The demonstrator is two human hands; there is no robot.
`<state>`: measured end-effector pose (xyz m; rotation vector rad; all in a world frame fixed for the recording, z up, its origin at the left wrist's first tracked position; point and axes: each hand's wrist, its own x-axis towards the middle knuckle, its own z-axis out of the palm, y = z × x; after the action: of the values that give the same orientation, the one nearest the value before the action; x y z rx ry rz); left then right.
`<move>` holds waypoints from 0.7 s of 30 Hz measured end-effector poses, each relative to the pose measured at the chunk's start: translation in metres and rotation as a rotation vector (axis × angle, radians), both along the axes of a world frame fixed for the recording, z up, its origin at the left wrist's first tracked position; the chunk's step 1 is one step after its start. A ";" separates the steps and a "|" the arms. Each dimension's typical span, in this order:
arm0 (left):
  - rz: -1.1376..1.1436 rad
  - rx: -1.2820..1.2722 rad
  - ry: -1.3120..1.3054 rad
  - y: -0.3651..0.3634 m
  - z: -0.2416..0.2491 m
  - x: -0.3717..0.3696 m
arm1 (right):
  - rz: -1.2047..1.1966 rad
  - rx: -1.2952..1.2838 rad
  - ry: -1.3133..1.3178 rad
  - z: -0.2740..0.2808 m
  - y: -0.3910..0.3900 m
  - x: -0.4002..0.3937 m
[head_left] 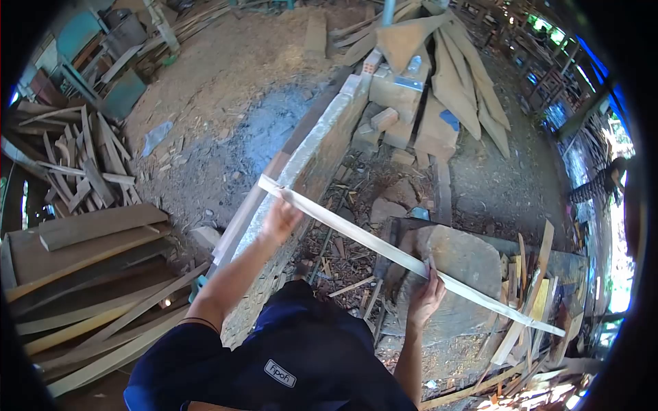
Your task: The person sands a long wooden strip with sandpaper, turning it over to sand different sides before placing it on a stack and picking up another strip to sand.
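A long, thin, pale wood strip (363, 240) crosses in front of me, running from upper left down to the right. My left hand (282, 218) grips it close to its upper left end, above a low wall. Further along, near the middle, the fingers of my right hand (428, 296) close around the strip. Behind that hand is a big round log block (473, 260) with a flat cut top. The strip passes over this block, and its far end reaches toward wood scraps at the right.
A low wall (312, 147) with a pale top runs away from me. Planks (89, 288) are piled at the left, and scrap wood (86, 154) lies behind them. Cut boards (456, 75) lean beyond the wall. Offcuts (531, 294) stand right of the log block. A person (603, 181) is at the far right.
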<state>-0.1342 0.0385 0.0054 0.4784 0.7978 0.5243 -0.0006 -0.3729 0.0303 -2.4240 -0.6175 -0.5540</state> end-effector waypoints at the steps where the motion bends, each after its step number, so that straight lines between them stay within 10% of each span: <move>1: 0.038 0.002 -0.008 0.029 0.007 -0.001 | 0.002 -0.025 -0.002 0.001 0.000 0.001; 9: -0.110 0.241 -0.077 0.089 0.053 0.015 | -0.087 -0.089 -0.030 0.026 0.044 0.005; 13: -0.577 0.494 0.133 0.070 0.058 -0.002 | 0.327 -0.015 -0.109 0.044 0.151 -0.025; 21: -0.555 0.338 0.101 0.064 0.062 -0.002 | 0.590 0.085 -0.053 0.053 0.321 -0.080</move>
<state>-0.1358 0.1022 0.0679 1.0083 0.6350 0.1143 -0.0808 -0.0519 0.0828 -2.0110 -1.2420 -0.3811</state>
